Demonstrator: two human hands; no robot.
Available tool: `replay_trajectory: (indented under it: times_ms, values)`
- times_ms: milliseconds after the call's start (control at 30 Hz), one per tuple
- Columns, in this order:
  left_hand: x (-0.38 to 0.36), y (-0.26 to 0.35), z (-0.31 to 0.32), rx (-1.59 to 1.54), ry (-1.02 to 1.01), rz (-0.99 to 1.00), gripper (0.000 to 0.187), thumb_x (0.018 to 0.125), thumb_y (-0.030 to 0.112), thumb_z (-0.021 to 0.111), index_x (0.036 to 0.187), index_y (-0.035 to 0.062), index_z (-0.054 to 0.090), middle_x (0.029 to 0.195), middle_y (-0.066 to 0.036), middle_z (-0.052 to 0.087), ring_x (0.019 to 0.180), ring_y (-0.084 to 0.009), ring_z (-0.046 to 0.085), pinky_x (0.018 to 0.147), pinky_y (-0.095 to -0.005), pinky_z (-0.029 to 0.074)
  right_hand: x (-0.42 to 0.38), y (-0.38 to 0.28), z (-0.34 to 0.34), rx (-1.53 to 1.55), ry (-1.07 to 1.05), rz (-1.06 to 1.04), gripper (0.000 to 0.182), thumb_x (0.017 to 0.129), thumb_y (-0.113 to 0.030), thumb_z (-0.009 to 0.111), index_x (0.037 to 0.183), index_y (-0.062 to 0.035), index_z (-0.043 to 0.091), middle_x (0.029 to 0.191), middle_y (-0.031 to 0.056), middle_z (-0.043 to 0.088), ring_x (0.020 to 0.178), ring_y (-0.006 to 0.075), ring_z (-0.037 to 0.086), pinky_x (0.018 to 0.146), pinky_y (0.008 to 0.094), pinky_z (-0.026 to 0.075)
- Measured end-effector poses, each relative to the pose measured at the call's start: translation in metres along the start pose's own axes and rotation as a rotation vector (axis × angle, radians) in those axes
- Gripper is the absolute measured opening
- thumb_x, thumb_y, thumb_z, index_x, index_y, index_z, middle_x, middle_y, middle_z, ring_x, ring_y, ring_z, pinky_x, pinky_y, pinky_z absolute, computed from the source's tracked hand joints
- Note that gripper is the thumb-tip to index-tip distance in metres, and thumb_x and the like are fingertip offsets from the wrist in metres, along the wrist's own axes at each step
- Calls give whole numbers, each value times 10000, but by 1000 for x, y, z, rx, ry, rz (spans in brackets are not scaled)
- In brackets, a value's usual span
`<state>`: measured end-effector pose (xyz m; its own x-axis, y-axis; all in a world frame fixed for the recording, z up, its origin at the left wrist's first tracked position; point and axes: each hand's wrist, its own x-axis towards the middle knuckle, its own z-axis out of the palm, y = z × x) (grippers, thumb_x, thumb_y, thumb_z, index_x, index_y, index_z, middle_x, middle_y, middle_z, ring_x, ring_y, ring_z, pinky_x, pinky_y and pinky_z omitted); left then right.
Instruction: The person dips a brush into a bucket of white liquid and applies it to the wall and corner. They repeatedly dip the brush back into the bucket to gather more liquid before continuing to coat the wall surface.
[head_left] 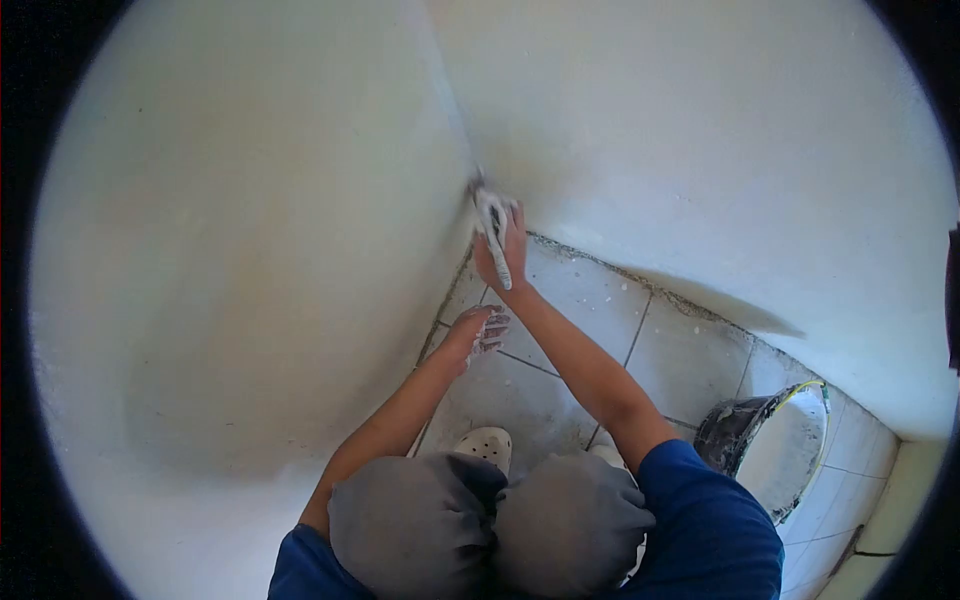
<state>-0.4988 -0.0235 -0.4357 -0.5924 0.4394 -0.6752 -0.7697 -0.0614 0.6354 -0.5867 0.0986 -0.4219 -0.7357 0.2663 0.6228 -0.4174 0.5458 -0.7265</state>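
Note:
My right hand (513, 262) is wrapped round the handle of a trowel (492, 218) coated in white plaster. The tool's far end meets the inside corner where the left wall (250, 230) joins the right wall (700, 130), low down near the floor. Its blade is mostly hidden and slightly blurred. Lower and to the left, my left hand (477, 334) hangs above the floor tiles, close to the left wall. White plaster smears its fingers, which are apart and hold nothing.
A black bucket (735, 425) with a yellow-green handle stands on the right, pale material inside. Specks of plaster dot the tiled floor (585, 285), and rough residue lines the wall base. My knees (420, 520) and a white clog (485, 445) are below my hands.

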Motion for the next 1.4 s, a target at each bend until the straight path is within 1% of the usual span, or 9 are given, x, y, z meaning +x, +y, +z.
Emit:
replay_trajectory:
  times_ms: [100, 333, 433, 567, 800, 933, 1100, 1300, 1400]
  values:
    - [-4, 3, 3, 12, 30, -37, 346, 856, 358, 466, 1095, 109, 492, 1028, -45, 565, 915, -173, 543, 778, -332, 429, -25, 19, -13, -49, -113, 123, 319, 750, -54, 522, 1055, 36, 493, 987, 210, 509, 921, 407, 451, 811, 455, 386]
    - [10, 5, 13, 33, -29, 40, 352, 858, 365, 462, 1096, 106, 488, 1025, -42, 565, 902, -162, 552, 756, -322, 437, 47, -61, -43, 196, -1, -46, 325, 717, -23, 541, 1039, -7, 504, 991, 221, 502, 934, 415, 474, 790, 447, 402]
    - [12, 7, 19, 57, -26, 41, 358, 855, 373, 462, 1095, 108, 488, 1025, -39, 565, 910, -159, 551, 758, -321, 437, 12, -11, -17, -17, -96, 148, 348, 704, -24, 546, 1049, -12, 500, 996, 222, 498, 929, 405, 477, 776, 441, 412]
    - [8, 9, 20, 52, 4, 29, 367, 843, 383, 475, 1091, 113, 492, 1028, -38, 562, 934, -161, 542, 781, -335, 429, -5, 9, -23, -66, -193, -10, 334, 696, -14, 552, 1028, -9, 516, 997, 209, 509, 895, 394, 502, 743, 418, 433]
    - [16, 1, 22, 47, -13, -15, 375, 831, 385, 484, 1090, 114, 491, 1062, -41, 546, 964, -173, 525, 812, -354, 412, 106, -108, -49, 188, 279, -463, 323, 678, -16, 556, 998, 14, 517, 937, 197, 497, 831, 371, 511, 691, 378, 446]
    - [5, 9, 20, 67, -2, 25, 382, 833, 388, 476, 1101, 116, 484, 1065, -39, 543, 951, -167, 527, 806, -345, 413, 45, -43, -14, 93, 9, -31, 409, 663, -47, 572, 1062, 12, 506, 1033, 217, 477, 847, 394, 504, 718, 405, 455]
    - [2, 12, 9, 90, 49, 44, 374, 834, 381, 470, 1098, 117, 486, 1044, -35, 550, 918, -160, 535, 768, -332, 421, -42, 14, -38, -146, -273, 106, 505, 658, -22, 559, 1157, -55, 493, 1110, 228, 451, 837, 378, 530, 739, 412, 460]
    - [11, 12, 30, 93, -52, 72, 360, 835, 364, 483, 1088, 109, 496, 1011, -27, 556, 905, -144, 537, 741, -324, 430, 38, -67, -92, -384, -268, -289, 500, 661, -51, 579, 1155, -78, 503, 1166, 234, 428, 858, 351, 544, 739, 406, 467]
    - [12, 9, 31, 129, 7, 42, 359, 828, 354, 503, 1090, 110, 496, 1009, -28, 554, 918, -150, 539, 753, -331, 429, 61, -93, -92, -612, -369, -281, 408, 677, -79, 574, 1082, -53, 531, 1180, 240, 425, 871, 326, 556, 733, 380, 477]
